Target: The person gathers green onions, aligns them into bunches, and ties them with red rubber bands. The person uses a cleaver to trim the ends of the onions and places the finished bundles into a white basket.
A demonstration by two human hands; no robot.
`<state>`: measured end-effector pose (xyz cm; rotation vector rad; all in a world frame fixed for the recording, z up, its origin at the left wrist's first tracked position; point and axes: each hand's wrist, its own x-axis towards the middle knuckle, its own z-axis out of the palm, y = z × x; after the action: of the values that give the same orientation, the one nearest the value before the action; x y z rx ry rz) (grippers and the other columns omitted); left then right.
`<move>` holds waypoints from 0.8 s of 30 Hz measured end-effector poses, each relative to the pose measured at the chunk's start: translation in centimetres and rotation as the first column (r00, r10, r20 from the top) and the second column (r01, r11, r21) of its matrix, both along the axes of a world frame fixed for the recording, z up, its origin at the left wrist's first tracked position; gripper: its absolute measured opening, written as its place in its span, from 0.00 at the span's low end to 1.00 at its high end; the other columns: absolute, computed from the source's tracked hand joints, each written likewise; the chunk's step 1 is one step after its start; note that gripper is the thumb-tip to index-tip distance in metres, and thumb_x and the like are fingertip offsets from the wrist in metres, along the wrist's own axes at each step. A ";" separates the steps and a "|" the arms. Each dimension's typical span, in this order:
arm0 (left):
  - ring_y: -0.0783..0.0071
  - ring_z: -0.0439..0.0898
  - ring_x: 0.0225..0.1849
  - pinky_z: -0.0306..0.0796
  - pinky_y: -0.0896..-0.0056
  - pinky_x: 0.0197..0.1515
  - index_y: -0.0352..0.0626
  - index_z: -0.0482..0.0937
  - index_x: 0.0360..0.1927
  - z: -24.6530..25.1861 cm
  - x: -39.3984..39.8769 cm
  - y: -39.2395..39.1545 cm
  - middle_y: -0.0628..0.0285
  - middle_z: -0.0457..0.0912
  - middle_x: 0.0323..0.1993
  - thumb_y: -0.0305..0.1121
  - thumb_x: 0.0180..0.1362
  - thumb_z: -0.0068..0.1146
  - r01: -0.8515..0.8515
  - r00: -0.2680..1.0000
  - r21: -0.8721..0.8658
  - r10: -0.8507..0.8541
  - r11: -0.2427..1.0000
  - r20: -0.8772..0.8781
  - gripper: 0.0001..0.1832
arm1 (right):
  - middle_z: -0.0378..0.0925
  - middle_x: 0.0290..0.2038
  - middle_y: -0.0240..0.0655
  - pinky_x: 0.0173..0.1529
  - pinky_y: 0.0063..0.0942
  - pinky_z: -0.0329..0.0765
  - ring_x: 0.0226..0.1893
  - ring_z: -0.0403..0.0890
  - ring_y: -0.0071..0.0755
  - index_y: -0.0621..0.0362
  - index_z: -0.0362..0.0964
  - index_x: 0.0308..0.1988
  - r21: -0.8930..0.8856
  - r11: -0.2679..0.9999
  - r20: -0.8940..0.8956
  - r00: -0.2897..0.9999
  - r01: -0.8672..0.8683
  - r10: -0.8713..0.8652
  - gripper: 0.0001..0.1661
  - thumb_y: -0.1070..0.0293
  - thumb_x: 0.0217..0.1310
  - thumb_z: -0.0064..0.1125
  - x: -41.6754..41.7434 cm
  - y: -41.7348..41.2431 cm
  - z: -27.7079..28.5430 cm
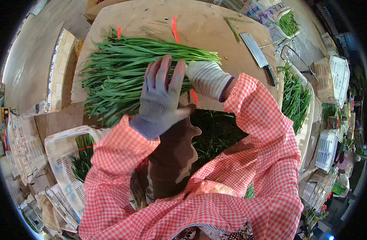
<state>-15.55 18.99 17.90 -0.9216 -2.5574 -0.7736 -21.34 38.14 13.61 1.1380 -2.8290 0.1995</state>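
A large bundle of garlic chives [120,69] lies across the wooden board [201,18], its pale cut ends pointing right. My left hand [162,93], in a grey-coated work glove, is spread over the middle of the bundle with the fingers apart; whether it touches the leaves is unclear. At the pale ends is my right hand [206,75], in a white knit glove, its fingers curled and partly hidden. Red strips [175,30] stick out from under the bundle above and below. A cleaver [255,52] with a black handle rests on the board at the right.
Right of the board stands a white crate of loose greens [296,99]. A white plastic basket [62,147] at lower left holds a tied bunch [84,150]. Cut scraps [234,30] lie near the cleaver. Another crate with greens [288,24] is at upper right; a person appears far right.
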 end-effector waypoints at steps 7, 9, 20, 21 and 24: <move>0.45 0.55 0.66 0.49 0.41 0.68 0.51 0.53 0.69 -8.5 -6.2 1.6 0.45 0.55 0.65 0.49 0.37 0.67 -0.078 0.983 -0.369 0.010 0.926 -0.182 0.54 | 0.78 0.35 0.47 0.41 0.41 0.77 0.37 0.80 0.50 0.61 0.71 0.48 -0.099 0.981 0.088 0.984 0.166 -0.158 0.31 0.55 0.46 0.65 1.2 2.5 3.4; 0.46 0.56 0.65 0.51 0.42 0.67 0.51 0.54 0.69 -8.7 -6.2 1.8 0.45 0.56 0.65 0.46 0.39 0.65 -0.140 0.957 -0.448 0.005 0.883 -0.288 0.51 | 0.77 0.38 0.47 0.43 0.40 0.76 0.39 0.79 0.52 0.58 0.70 0.51 -0.174 0.887 0.163 0.901 0.428 -0.403 0.32 0.51 0.50 0.64 2.1 5.8 5.8; 0.45 0.55 0.65 0.49 0.40 0.67 0.44 0.53 0.69 -6.7 -6.1 2.5 0.45 0.54 0.65 0.40 0.34 0.69 -0.081 0.987 -0.490 0.002 0.868 -0.159 0.55 | 0.77 0.25 0.47 0.36 0.44 0.76 0.30 0.79 0.52 0.58 0.75 0.29 0.035 0.856 0.289 0.815 0.516 -0.502 0.16 0.56 0.54 0.54 7.7 12.4 -1.0; 0.46 0.55 0.65 0.48 0.40 0.67 0.44 0.53 0.69 -6.4 -6.1 2.5 0.45 0.54 0.65 0.40 0.34 0.69 -0.095 0.988 -0.508 0.019 0.856 -0.154 0.55 | 0.77 0.24 0.47 0.35 0.45 0.75 0.29 0.79 0.53 0.58 0.75 0.27 0.000 0.865 0.305 0.824 0.501 -0.477 0.17 0.56 0.55 0.54 7.0 12.0 -1.3; 0.46 0.55 0.65 0.48 0.40 0.67 0.43 0.54 0.69 -6.8 -6.4 2.5 0.45 0.54 0.65 0.41 0.34 0.69 -0.076 0.986 -0.488 -0.008 0.870 -0.167 0.55 | 0.77 0.24 0.47 0.34 0.45 0.75 0.29 0.79 0.54 0.59 0.76 0.29 -0.038 0.841 0.271 0.816 0.540 -0.511 0.15 0.58 0.55 0.53 5.4 10.8 -1.1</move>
<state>-21.94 21.46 11.10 -1.0259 -2.6550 -0.0108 -15.96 48.90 12.49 0.2825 -3.1660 0.4811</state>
